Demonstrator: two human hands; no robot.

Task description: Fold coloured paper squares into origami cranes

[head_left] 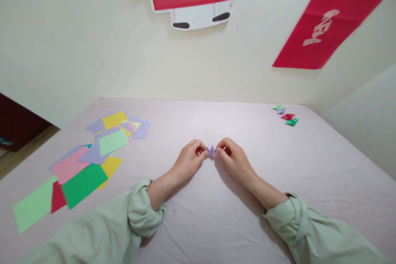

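Between my two hands, near the middle of the table, is a small folded piece of purple paper (211, 151) with pointed tips, like an origami figure. My left hand (192, 157) pinches its left end between thumb and fingers. The opposite end is pinched by my right hand (234, 157). The fingertips cover both ends of the paper, so only its peaked middle shows. At the far right of the table, several finished-looking folded paper figures stand in a row, among them a red one (288, 117) and a green one (292, 122).
Loose paper sheets in many colours overlap on the left side, including a green sheet (84, 185), a pink sheet (70, 164) and a light green sheet (33, 205). A pale cloth covers the table (198, 222). Behind it rises a wall with a red banner (328, 20).
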